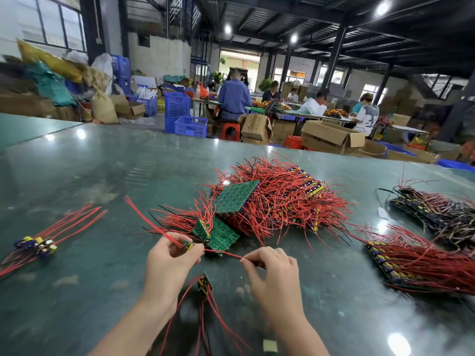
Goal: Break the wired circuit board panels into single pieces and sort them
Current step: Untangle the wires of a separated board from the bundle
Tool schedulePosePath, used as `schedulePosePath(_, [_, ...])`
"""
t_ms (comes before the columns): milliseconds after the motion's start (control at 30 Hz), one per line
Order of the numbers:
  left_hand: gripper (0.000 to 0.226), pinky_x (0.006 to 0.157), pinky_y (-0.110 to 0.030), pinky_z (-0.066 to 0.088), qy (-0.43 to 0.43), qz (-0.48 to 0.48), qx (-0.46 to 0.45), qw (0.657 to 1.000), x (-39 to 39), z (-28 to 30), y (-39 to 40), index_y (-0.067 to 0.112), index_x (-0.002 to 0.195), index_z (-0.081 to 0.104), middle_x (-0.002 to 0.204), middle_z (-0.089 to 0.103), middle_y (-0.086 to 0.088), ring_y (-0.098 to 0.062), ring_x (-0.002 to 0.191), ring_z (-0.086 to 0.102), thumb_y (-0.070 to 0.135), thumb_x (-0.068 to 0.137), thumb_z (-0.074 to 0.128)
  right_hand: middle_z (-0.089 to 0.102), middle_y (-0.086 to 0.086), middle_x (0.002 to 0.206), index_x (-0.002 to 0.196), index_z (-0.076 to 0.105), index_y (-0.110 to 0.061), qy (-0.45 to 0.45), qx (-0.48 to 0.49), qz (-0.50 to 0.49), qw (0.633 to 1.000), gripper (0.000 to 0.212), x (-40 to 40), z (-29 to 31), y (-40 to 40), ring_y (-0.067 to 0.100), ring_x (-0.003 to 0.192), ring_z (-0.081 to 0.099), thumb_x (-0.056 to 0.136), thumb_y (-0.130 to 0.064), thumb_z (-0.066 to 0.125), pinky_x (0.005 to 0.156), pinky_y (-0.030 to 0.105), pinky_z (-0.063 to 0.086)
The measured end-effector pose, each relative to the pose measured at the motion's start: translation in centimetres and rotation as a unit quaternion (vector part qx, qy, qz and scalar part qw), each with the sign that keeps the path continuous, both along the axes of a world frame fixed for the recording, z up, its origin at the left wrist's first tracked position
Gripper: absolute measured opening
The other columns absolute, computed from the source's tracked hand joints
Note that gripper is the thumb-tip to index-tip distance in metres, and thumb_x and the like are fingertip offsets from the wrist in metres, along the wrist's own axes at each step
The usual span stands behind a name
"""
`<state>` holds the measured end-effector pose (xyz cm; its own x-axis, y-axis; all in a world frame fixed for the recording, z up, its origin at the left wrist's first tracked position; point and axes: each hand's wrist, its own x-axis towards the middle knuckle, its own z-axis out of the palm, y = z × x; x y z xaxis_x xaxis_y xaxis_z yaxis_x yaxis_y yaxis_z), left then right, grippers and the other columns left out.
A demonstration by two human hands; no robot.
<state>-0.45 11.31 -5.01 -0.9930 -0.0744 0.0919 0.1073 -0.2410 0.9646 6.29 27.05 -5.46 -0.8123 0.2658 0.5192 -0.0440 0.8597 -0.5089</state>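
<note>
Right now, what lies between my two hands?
In the head view, a taut red wire runs from the left hand to the right hand.

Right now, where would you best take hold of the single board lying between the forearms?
Pinch the small board by its bare green edges, coming from above. It stands tilted on edge, and its red wires trail toward the person, so the top edge is free. Gripping the wires would likely strain the joints.

Head camera looks forward, down over table point(102, 160).
</note>
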Motion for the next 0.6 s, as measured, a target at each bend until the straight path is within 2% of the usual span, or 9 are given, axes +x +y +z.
schedulePosePath(100, [0.026,0.078,-0.045,0.05,0.003,-0.002,-0.006,1.0,-0.1,0.0,0.1,0.011,0.074,0.056,0.062,0.061,-0.004,-0.024,0.063,0.058,-0.011,0.075,0.069,0.058,-0.021,0.072,0.074,0.064,-0.025,0.009,-0.003,-0.017,1.0,0.012,0.2,0.1,0.2,0.005,0.077,0.053,0.083,-0.029,0.071,0.08,0.019,0.024])
schedulePosePath(233, [0.025,0.077,-0.043,0.049,-0.005,-0.008,0.009,1.0,0.0,-0.2,0.4,0.011,0.074,0.056,0.055,0.064,-0.001,-0.027,0.067,0.06,-0.011,0.075,0.069,0.053,-0.02,0.064,0.067,0.059,-0.023,0.045,0.0,-0.075,0.996,0.021,0.3,0.4,-0.5,0.012,0.068,0.056,0.078,-0.022,0.077,0.073,0.025,0.02])
schedulePosePath(333, [0.024,0.07,-0.038,0.05,-0.021,-0.013,0.034,0.999,0.1,-0.3,0.5,0.009,0.076,0.054,0.053,0.065,0.0,-0.026,0.064,0.059,-0.012,0.078,0.066,0.055,-0.016,0.064,0.065,0.056,-0.022,0.056,-0.001,-0.09,0.994,0.025,0.3,0.3,-1.0,0.014,0.066,0.055,0.077,-0.022,0.078,0.072,0.026,0.019])
schedulePosePath(500, [0.023,0.053,-0.02,0.053,-0.044,0.0,0.078,0.996,-0.7,0.0,-0.3,0.009,0.075,0.053,0.056,0.063,0.0,-0.012,0.056,0.063,-0.011,0.081,0.063,0.062,-0.018,0.071,0.07,0.064,-0.025,0.045,-0.003,-0.076,0.996,0.015,0.4,0.5,-0.1,0.013,0.076,0.057,0.077,-0.026,0.077,0.075,0.027,0.02])
schedulePosePath(600, [0.023,0.054,-0.019,0.052,-0.028,-0.001,0.059,0.998,-0.7,-0.1,-0.2,0.01,0.076,0.053,0.053,0.064,0.002,-0.009,0.055,0.064,-0.01,0.081,0.064,0.058,-0.018,0.069,0.07,0.063,-0.024,0.035,-0.017,-0.09,0.995,0.015,0.4,0.5,0.1,0.014,0.076,0.056,0.079,-0.025,0.076,0.076,0.026,0.019])
